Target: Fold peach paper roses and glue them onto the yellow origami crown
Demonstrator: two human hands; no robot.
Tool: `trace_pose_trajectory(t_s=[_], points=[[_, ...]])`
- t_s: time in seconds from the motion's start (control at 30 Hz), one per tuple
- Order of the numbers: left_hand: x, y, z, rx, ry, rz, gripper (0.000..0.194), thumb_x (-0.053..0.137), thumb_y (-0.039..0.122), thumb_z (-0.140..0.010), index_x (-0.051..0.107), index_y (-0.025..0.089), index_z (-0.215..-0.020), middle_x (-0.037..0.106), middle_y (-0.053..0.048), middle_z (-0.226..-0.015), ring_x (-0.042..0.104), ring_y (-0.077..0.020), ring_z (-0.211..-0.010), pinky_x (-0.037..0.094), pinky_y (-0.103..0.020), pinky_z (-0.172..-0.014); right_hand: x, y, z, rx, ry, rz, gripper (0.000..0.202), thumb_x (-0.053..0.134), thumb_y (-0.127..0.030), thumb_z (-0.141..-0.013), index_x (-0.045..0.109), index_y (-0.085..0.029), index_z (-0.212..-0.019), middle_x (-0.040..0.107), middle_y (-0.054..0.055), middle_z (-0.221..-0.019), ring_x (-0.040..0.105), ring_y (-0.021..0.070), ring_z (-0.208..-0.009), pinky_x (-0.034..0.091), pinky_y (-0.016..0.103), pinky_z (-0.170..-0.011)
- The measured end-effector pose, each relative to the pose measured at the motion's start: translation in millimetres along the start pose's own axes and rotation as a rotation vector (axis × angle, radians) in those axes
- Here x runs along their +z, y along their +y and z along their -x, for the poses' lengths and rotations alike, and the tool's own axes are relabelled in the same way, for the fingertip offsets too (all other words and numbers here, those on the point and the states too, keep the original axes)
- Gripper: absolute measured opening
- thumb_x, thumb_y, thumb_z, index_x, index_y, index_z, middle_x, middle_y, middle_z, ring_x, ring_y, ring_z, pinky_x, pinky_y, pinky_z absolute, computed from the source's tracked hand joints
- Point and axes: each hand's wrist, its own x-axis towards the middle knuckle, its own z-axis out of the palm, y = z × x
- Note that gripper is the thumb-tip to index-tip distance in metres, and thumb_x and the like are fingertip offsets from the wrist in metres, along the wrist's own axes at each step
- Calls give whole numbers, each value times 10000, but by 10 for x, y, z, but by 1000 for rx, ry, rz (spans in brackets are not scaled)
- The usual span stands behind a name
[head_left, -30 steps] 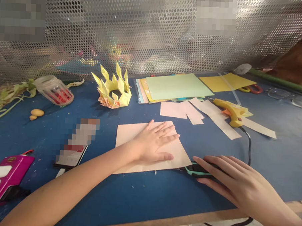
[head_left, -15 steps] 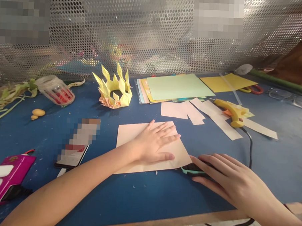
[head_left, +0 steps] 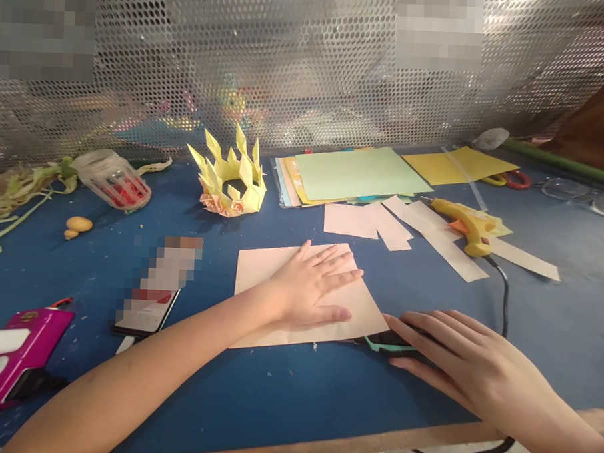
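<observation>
A pale pink sheet [head_left: 260, 268] lies flat on the blue table [head_left: 274, 405]. My left hand [head_left: 312, 287] rests on it with its fingers spread. At the sheet's lower right corner, my right hand [head_left: 456, 353] is wrapped over a black and teal tool [head_left: 389, 344], whose far part is hidden under my fingers. The tool's tip end reaches the sheet's lower edge. Behind the sheet lie pink paper pieces [head_left: 349, 220] and a cut strip [head_left: 446, 246].
A yellow folded-paper crown [head_left: 251, 184], a paper stack [head_left: 354, 175] and a yellow glue gun [head_left: 476, 237] with a black cord stand behind. Left are a phone [head_left: 148, 313], a jar [head_left: 114, 181] and a magenta device [head_left: 41, 335]. Mesh [head_left: 289, 66] closes the back.
The view has shifted slightly, so things appear a little further right. My left hand stays flat on the sheet, and my right hand stays on the tool.
</observation>
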Motion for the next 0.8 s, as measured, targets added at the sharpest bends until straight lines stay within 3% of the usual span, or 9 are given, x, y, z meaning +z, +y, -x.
trace_pose_trajectory(t_s=[0.17,0.37,0.8], points=[[4,0,5,2,6,1,844,345,790,-1010,255,287,-1682,110,-64,-1773,47,-291,-1665,-31,-679,-1292,10,28,8,-8,1,20,288,506,-337,-1101,687,-175,-1256,757,48,-993,697,202,-828,517,362,-807],[6,-9,9,5,11,7,849,334,791,-1011,255,276,-1682,102,-73,-1773,34,-287,-1665,-34,-683,-1289,51,-35,-47,-6,0,-9,278,522,-334,-1092,687,-117,-1147,737,85,-977,686,200,-822,498,355,-794],[15,-8,15,7,24,18,850,320,803,-1006,255,290,-1680,108,-62,-1772,38,-275,-1665,-43,-670,-1293,100,-100,-195,9,0,-77,229,539,-345,-1082,678,-174,-1019,729,61,-918,692,191,-769,505,338,-745]])
